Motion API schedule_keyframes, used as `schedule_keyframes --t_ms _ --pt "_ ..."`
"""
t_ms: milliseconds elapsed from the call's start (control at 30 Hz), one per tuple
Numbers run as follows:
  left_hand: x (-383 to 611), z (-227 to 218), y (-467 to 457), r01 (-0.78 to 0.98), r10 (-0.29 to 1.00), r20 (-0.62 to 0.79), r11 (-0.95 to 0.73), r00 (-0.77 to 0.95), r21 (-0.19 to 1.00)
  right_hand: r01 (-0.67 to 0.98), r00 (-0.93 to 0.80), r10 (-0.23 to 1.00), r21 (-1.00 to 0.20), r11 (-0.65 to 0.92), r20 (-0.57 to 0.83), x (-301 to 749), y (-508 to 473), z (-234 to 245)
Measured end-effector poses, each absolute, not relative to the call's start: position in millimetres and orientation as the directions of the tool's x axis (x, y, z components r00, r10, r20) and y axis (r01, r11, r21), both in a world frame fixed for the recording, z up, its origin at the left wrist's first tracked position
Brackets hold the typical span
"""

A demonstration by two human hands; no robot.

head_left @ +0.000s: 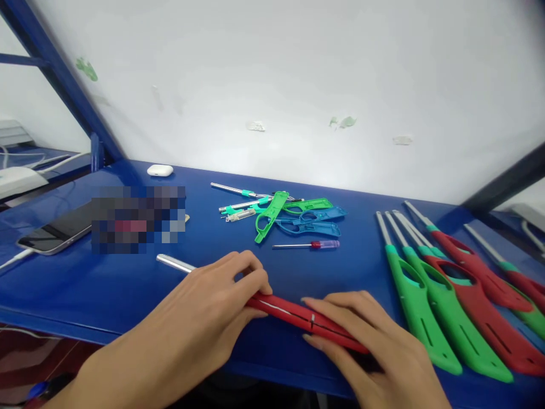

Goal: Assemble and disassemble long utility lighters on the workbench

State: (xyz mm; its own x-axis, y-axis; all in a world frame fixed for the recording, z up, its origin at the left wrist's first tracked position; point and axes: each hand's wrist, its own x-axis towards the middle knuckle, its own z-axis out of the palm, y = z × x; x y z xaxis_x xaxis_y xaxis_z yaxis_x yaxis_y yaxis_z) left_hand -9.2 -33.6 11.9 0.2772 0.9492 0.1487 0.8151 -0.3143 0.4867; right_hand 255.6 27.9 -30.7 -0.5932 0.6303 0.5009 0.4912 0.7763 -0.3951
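Between my two hands lies a red long-necked lighter (293,313), its seam facing up and its metal tube pointing left. Around the front part of its body, near the tube, my left hand (217,307) is closed. The fingers of my right hand (361,335) pinch the handle end from both sides. A thin dark gap and a small pale clip-like spot show along the seam. Behind my hands rests a small screwdriver (306,245) with a red and purple handle. Farther back are green lighter shell halves (272,217), blue shell halves (313,227) and loose metal tubes (230,189).
On the right lie several whole lighters, among them a green one (426,324) and a red one (481,307). A phone (59,227) with a white cable, a blurred-out patch and a white earbud case (160,170) are at left. A white wall (298,68) stands behind the blue shelf (204,238).
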Motion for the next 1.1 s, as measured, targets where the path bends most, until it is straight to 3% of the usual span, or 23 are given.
schedule_keyframes --t_ms 233,367,733,933,1100 --pt "-7.8 5.3 -30.8 0.819 0.915 0.256 -0.397 0.313 0.415 0.469 -0.517 0.627 -0.420 0.777 0.584 244.0 25.7 -25.1" --pt "-7.1 9.1 -29.7 0.814 0.865 0.336 -0.478 0.372 0.329 0.478 -0.513 0.645 -0.436 0.763 0.567 246.1 23.7 -26.0" --pt "-5.8 10.5 -24.5 0.775 0.790 0.438 -0.572 0.430 0.270 0.522 -0.487 0.684 -0.447 0.727 0.543 251.0 25.9 -28.1" --pt "-1.3 8.5 -22.2 0.775 0.687 0.599 -0.609 0.411 0.167 0.507 -0.497 0.651 -0.416 0.754 0.574 252.2 23.6 -30.1" --pt "-0.2 6.6 -21.6 0.776 0.676 0.611 -0.612 0.412 0.154 0.477 -0.510 0.598 -0.376 0.795 0.618 252.1 23.1 -30.9"
